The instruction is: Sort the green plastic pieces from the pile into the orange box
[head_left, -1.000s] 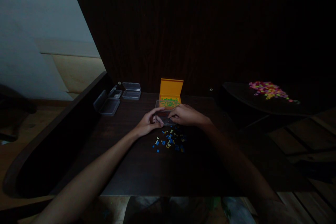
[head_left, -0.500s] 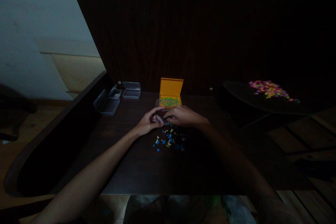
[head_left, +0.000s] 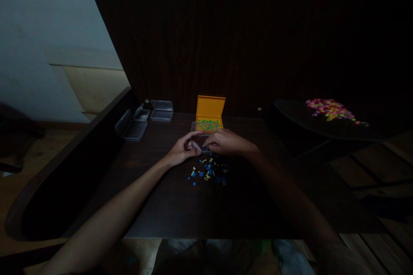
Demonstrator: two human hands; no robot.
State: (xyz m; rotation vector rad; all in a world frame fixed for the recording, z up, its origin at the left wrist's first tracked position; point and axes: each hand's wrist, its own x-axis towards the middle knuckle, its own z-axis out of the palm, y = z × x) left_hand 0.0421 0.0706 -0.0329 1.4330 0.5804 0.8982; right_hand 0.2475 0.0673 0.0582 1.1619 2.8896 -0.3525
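My left hand (head_left: 183,150) is curled around the left side of a clear plastic box (head_left: 205,151), gripping its edge. Over the right part of that box my right hand (head_left: 224,142) bends with its fingers pointing down inside; whether anything is pinched in its fingertips is hidden. Just behind the hands stands an orange box (head_left: 211,106) with its lid raised, and small green pieces (head_left: 208,125) lie in it. A scatter of small blue and pale yellow pieces (head_left: 208,173) lies on the dark table, nearer to me than the clear box.
Several clear plastic cases, among them an open case (head_left: 135,130) and another open case (head_left: 161,111), sit at the table's left rear. A raised side panel (head_left: 80,154) bounds the left. On a dark surface to the right lies a heap of pink and yellow pieces (head_left: 331,110).
My right hand's fingers have shifted very slightly within the clear box. My left hand keeps its place on the box, and everything else looks the same.
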